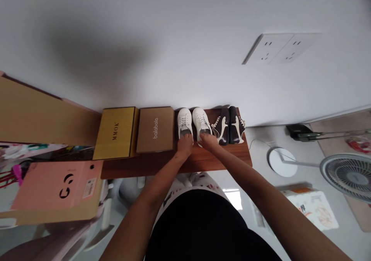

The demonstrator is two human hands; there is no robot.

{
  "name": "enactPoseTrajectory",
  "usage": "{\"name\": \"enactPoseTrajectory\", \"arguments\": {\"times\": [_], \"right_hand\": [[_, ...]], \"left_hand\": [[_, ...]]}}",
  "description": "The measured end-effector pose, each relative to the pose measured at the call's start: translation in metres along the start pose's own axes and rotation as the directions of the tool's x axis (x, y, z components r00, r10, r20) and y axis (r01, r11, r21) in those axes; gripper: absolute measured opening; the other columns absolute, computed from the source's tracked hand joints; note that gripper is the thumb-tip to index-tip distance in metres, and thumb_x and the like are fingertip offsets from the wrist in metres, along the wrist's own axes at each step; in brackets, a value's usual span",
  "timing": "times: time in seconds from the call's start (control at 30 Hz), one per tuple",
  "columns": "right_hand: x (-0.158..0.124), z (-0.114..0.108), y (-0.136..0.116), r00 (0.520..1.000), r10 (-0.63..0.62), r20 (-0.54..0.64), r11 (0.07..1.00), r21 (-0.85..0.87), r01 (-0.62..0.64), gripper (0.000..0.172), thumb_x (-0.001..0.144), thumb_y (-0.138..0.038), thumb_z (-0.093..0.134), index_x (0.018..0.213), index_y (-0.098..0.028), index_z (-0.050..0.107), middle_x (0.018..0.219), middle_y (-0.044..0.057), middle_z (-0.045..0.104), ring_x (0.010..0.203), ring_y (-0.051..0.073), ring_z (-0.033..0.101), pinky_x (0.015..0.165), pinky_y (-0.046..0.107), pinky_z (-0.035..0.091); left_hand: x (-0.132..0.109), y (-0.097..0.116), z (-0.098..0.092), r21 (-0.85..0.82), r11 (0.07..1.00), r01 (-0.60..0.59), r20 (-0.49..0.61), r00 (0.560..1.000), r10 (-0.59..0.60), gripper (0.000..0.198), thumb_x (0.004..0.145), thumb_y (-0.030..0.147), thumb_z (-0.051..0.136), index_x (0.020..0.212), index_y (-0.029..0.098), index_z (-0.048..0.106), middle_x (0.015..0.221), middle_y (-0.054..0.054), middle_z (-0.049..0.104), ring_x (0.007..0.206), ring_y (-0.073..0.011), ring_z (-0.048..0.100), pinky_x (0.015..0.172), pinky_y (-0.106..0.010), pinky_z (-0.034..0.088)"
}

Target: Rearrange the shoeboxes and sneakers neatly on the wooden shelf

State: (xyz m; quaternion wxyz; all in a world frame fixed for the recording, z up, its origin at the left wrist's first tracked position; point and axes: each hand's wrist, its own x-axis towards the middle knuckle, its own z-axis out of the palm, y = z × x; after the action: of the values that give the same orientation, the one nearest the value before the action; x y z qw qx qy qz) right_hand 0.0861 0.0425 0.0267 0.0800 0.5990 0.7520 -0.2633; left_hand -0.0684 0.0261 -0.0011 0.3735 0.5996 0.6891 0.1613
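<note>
Two white sneakers stand side by side on a narrow reddish-brown wooden shelf (127, 169), toes toward the wall. My left hand (185, 143) is closed on the heel of the left white sneaker (184, 118). At the heel of the right white sneaker (199, 118), my right hand (208, 140) is closed too, its fingers curled at the opening. A pair of dark brown and cream shoes (235, 127) lies just to the right, on the same shelf. Left of the white pair sits a brown shoebox (155, 129), with a yellow box (115, 133) beyond it.
A pink box (55, 185) and a large cardboard panel (43, 114) are at the left. Wall sockets (281, 46) sit above the shelf. On the right are a fan (349, 176), its round white base (282, 161) and a white package (314, 209) on the floor.
</note>
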Motion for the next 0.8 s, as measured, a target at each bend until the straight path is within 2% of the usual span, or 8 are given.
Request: {"name": "enactPoseTrajectory", "arguments": {"times": [0.07, 0.1, 0.13, 0.2, 0.27, 0.37, 0.47, 0.8], "right_hand": [[0.003, 0.001, -0.004, 1.000, 0.007, 0.019, 1.000, -0.028, -0.007, 0.026, 0.093, -0.034, 0.060, 0.110, -0.015, 0.064, 0.118, 0.020, 0.069, 0.108, 0.031, 0.066, 0.088, 0.035, 0.048], [0.004, 0.002, -0.005, 1.000, 0.012, 0.027, 0.999, -0.042, -0.011, 0.026, 0.094, -0.034, 0.058, 0.111, -0.015, 0.063, 0.118, 0.021, 0.069, 0.108, 0.031, 0.067, 0.088, 0.035, 0.048], [0.005, 0.003, -0.006, 0.999, 0.017, 0.036, 0.998, -0.057, -0.015, 0.027, 0.094, -0.034, 0.057, 0.112, -0.014, 0.063, 0.119, 0.021, 0.068, 0.107, 0.030, 0.067, 0.088, 0.035, 0.049], [0.007, 0.006, -0.006, 0.998, 0.023, 0.055, 0.996, -0.087, -0.018, 0.028, 0.096, -0.034, 0.054, 0.114, -0.014, 0.061, 0.121, 0.020, 0.067, 0.107, 0.029, 0.067, 0.088, 0.035, 0.049], [0.009, 0.008, -0.007, 0.997, 0.028, 0.074, 0.993, -0.113, -0.019, 0.028, 0.097, -0.035, 0.052, 0.116, -0.015, 0.060, 0.122, 0.019, 0.067, 0.108, 0.028, 0.067, 0.088, 0.034, 0.050], [0.011, 0.011, -0.007, 0.995, 0.032, 0.093, 0.990, -0.139, -0.019, 0.029, 0.098, -0.035, 0.051, 0.117, -0.015, 0.060, 0.122, 0.019, 0.067, 0.108, 0.027, 0.068, 0.088, 0.033, 0.050], [0.016, 0.015, -0.008, 0.995, 0.038, 0.097, 0.988, -0.150, -0.023, 0.029, 0.099, -0.034, 0.050, 0.118, -0.015, 0.060, 0.122, 0.019, 0.067, 0.108, 0.027, 0.068, 0.088, 0.033, 0.051], [0.025, 0.028, -0.012, 0.994, 0.054, 0.092, 0.987, -0.158, -0.039, 0.025, 0.099, -0.025, 0.045, 0.115, -0.015, 0.062, 0.119, 0.019, 0.067, 0.106, 0.026, 0.068, 0.087, 0.034, 0.053]], "left_hand": [[-0.001, 0.000, 0.002, -0.091, 0.995, 0.050, -0.020, 0.998, -0.052, 0.008, 0.083, 0.013, 0.062, 0.090, 0.016, 0.064, 0.105, -0.017, 0.064, 0.123, -0.0360, 0.056, 0.114, -0.042, 0.033], [-0.001, 0.000, 0.002, -0.084, 0.995, 0.060, -0.017, 0.998, -0.062, 0.009, 0.084, 0.013, 0.061, 0.092, 0.015, 0.064, 0.106, -0.017, 0.064, 0.123, -0.0350, 0.056, 0.114, -0.042, 0.033], [-0.001, 0.000, 0.002, -0.028, 0.998, 0.055, -0.002, 0.998, -0.055, 0.011, 0.086, 0.014, 0.059, 0.096, 0.014, 0.064, 0.107, -0.017, 0.064, 0.122, -0.0340, 0.057, 0.113, -0.041, 0.035], [-0.001, 0.001, 0.001, 0.198, 0.980, 0.000, 0.057, 0.998, -0.011, 0.019, 0.089, 0.014, 0.052, 0.105, 0.012, 0.063, 0.111, -0.017, 0.064, 0.119, -0.0322, 0.059, 0.109, -0.040, 0.039], [0.000, 0.002, -0.001, 0.426, 0.900, -0.089, 0.130, 0.991, 0.036, 0.026, 0.092, 0.014, 0.046, 0.113, 0.010, 0.061, 0.113, -0.017, 0.064, 0.115, -0.0309, 0.061, 0.103, -0.039, 0.044], [0.002, 0.003, -0.003, 0.582, 0.799, -0.155, 0.181, 0.982, 0.059, 0.030, 0.094, 0.013, 0.041, 0.117, 0.009, 0.060, 0.112, -0.018, 0.065, 0.111, -0.0301, 0.063, 0.097, -0.037, 0.047], [0.003, 0.002, -0.003, 0.618, 0.769, -0.164, 0.193, 0.980, 0.053, 0.033, 0.096, 0.013, 0.036, 0.119, 0.009, 0.059, 0.112, -0.018, 0.065, 0.108, -0.0295, 0.064, 0.094, -0.036, 0.048], [0.004, -0.002, 0.001, 0.628, 0.759, -0.170, 0.219, 0.975, 0.038, 0.035, 0.096, 0.010, 0.032, 0.118, 0.009, 0.060, 0.109, -0.017, 0.066, 0.107, -0.0276, 0.064, 0.093, -0.035, 0.047]]}}
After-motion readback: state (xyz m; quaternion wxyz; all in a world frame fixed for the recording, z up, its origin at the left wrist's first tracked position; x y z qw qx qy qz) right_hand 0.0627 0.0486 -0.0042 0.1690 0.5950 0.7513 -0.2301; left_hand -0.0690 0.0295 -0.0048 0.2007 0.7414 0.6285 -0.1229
